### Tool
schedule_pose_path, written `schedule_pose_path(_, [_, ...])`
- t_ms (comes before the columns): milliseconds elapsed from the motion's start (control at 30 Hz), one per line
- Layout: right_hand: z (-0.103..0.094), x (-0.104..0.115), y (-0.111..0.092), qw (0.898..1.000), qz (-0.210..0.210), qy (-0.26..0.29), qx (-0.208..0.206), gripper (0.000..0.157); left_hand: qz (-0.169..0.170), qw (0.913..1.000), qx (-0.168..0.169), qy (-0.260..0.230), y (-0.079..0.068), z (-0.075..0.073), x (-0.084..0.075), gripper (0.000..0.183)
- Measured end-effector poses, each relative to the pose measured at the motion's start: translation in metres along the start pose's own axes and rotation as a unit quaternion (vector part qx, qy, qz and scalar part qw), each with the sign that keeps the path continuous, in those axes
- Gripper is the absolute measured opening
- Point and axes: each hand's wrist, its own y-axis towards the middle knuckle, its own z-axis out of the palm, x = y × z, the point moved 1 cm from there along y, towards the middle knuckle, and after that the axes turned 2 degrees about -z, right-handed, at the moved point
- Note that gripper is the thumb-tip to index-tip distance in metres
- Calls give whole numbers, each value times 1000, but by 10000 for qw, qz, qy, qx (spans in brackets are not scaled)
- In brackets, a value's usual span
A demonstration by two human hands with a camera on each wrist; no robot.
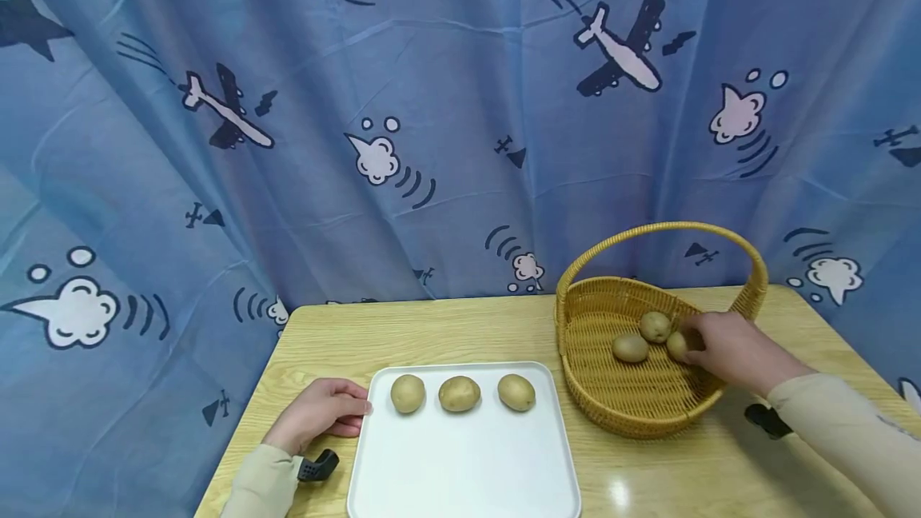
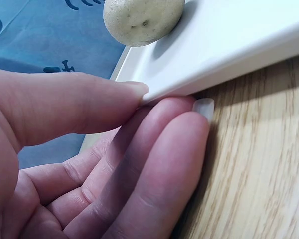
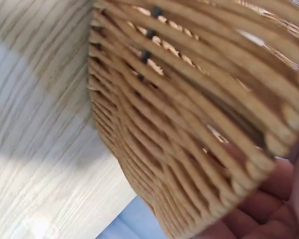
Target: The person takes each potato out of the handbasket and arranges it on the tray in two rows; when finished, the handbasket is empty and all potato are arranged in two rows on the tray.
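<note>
A white tray [image 1: 464, 462] bears three potatoes in a row near its far edge: a left one [image 1: 408, 393], a middle one [image 1: 459, 394] and a right one [image 1: 516, 392]. My left hand [image 1: 327, 412] pinches the tray's left rim, thumb on top and curled fingers against the side, as the left wrist view shows. Over the right side of a wicker basket [image 1: 612, 406] reaches my right hand [image 1: 730, 346], its fingers on a potato [image 1: 676, 346] partly hidden by them. Two more potatoes, one lower [image 1: 630, 348] and one upper [image 1: 655, 327], lie beside it in the basket.
The basket's tall arched handle [image 1: 662, 228] rises over it, close to the right forearm. Both tray and basket stand on a light wooden table [image 1: 432, 326]. A blue patterned curtain [image 1: 446, 142] hangs behind the table's far edge.
</note>
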Motion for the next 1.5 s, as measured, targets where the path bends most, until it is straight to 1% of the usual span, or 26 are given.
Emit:
schedule_pose_path(200, [6,-5,1,9998,-158,-123,-78,19,-58,10000,-20,-6,-1,2,-2,32])
schedule_pose_path(333, [10,-7,2,9998,-183,-48,-88,22,-41,10000,-28,-17,-1,2,-3,32])
schedule_pose_path(500, [14,-8,3,9998,-165,21,-105,20,-63,10000,-43,-25,-2,1,-2,33])
schedule_pose_path(700, [11,-4,3,9997,-181,101,-150,29,-68,9999,-91,-39,-3,-1,0,33])
schedule_pose_path(800, [8,-3,0,9995,-116,193,-231,35,-61,9999,-83,-18,-2,-1,-1,31])
schedule_pose_path(900, [2,4,-6,9990,-8,310,-317,43,-53,10000,-40,-8,-1,-1,-1,30])
schedule_pose_path(967, [-3,15,-11,9981,86,440,-429,48,-65,10000,-29,-19,-1,-2,-2,29])
schedule_pose_path(1033, [-6,31,-15,9966,150,611,-535,52,-64,10000,-49,-40,-1,-3,-1,29])
schedule_pose_path(1133, [-7,63,-20,9932,143,859,-770,53,-85,9999,-103,-67,-2,-4,0,28])
schedule_pose_path(1200, [-5,87,-22,9914,121,1011,-825,52,-74,9999,-106,-68,-1,-4,0,28])
schedule_pose_path(1300, [1,124,-22,9879,-26,1218,-962,49,-43,9999,-72,-75,2,-5,1,27])
schedule_pose_path(1400, [10,161,-19,9825,-293,1420,-1167,45,-1,9999,-46,-100,4,-5,0,28])
schedule_pose_path(1500, [25,196,-10,9761,-565,1751,-1159,42,29,9999,-63,-112,4,-5,0,28])
